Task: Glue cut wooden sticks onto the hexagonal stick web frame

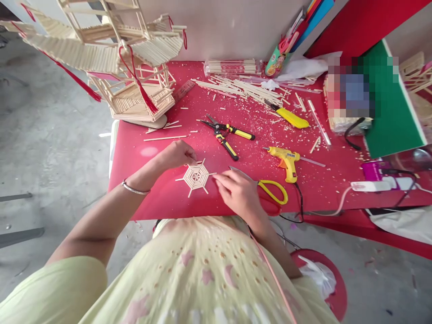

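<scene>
A small hexagonal web of wooden sticks [196, 176] lies flat on the red tabletop, its spokes poking out past the rim. At its upper edge my left hand [177, 154] is closed, with the fingertips pinched on what looks like a short wooden stick; the fingers partly hide it and the upper left spoke. My right hand [236, 188] has its thumb and fingertips closed at the end of the right-hand spoke. Beneath and beside that hand lie scissors with yellow handles [275, 192], their blades partly covered.
Yellow-black pliers [225, 135], a yellow utility knife [292, 117] and a yellow glue gun [286, 162] with a cord lie on the red table [151, 198]. Loose sticks [246, 90] and scraps are strewn behind. A tasselled stick pavilion [141, 101] stands at the back left.
</scene>
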`<state>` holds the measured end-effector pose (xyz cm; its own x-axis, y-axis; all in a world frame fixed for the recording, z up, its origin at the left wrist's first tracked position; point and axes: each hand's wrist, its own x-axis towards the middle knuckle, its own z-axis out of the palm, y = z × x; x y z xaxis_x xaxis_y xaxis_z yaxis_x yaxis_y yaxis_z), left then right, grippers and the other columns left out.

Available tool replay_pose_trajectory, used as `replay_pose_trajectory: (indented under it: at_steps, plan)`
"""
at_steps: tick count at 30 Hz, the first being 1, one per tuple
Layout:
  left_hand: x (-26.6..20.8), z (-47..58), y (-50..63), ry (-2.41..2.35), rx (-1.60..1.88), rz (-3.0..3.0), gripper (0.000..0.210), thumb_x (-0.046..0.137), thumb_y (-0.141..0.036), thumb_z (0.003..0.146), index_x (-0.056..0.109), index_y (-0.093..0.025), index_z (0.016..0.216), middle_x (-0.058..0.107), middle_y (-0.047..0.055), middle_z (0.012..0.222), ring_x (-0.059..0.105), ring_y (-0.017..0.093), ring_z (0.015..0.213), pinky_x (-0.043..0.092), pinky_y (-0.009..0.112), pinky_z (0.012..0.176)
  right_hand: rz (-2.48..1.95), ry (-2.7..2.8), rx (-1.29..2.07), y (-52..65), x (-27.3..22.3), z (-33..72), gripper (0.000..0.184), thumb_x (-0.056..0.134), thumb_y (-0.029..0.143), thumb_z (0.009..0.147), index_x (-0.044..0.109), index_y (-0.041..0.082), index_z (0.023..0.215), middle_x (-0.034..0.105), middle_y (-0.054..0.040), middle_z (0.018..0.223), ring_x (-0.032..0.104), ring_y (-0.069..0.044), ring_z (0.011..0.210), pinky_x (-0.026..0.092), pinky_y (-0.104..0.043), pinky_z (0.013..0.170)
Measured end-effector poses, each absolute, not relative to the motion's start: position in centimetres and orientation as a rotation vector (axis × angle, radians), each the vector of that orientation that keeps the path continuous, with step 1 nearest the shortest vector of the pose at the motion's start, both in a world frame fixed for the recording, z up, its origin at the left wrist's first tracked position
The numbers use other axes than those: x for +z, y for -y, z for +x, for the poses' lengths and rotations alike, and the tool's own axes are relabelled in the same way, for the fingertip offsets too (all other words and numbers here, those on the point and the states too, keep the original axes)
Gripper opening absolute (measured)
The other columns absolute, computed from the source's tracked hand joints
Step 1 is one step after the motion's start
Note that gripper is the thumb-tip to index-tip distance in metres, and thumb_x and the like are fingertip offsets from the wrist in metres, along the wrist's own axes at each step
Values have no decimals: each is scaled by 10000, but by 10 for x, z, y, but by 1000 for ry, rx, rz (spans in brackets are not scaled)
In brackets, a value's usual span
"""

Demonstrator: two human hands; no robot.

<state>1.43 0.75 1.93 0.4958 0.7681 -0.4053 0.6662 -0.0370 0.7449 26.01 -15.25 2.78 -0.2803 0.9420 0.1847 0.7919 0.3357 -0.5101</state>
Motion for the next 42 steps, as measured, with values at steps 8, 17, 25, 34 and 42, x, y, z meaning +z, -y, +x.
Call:
replay_pose_trajectory:
  at_steps: [8, 17, 25, 34, 42]
  plan:
    - [18, 16, -2, -1244, 130, 1840, 101, 718, -221, 696, 811, -186, 717, 709, 11, 622, 621, 153, 614, 420, 250, 587, -1602, 2102, 438, 125, -1, 225, 291, 516, 247, 1049, 747, 227, 1224, 695, -63, 960, 626, -190, 943, 473, -301, 851]
    - [21, 17, -1, -1177, 139, 1963, 137, 652, -173, 698, 789, -189, 690, 748, 16, 733, 644, 150, 671, 450, 242, 644, -1584, 2099, 412, 128, -12, 224, 305, 502, 256, 1051, 743, 234, 1237, 691, -75, 994, 612, -212, 968, 481, -335, 886]
    - [18, 18, -8, -1169, 41, 1968, 175, 631, -187, 683, 805, -196, 699, 748, 2, 696, 627, 139, 639, 418, 217, 582, -1578, 2086, 419, 129, -16, 224, 319, 493, 278, 1059, 736, 243, 1262, 700, -79, 1021, 617, -216, 978, 490, -348, 896]
    - [17, 17, -15, -1127, 8, 1938, 160, 649, -198, 679, 808, -198, 699, 762, 16, 705, 651, 154, 651, 426, 228, 584, -1574, 2076, 439, 129, -17, 224, 335, 484, 292, 1063, 728, 242, 1287, 705, -84, 1034, 618, -218, 987, 493, -353, 908]
    - [16, 18, -13, -1125, 48, 1929, 166, 643, -166, 675, 805, -202, 687, 763, 7, 708, 670, 159, 677, 447, 232, 620, -1576, 2069, 442, 130, -15, 223, 331, 485, 298, 1065, 731, 245, 1280, 706, -86, 1044, 624, -216, 990, 498, -353, 912]
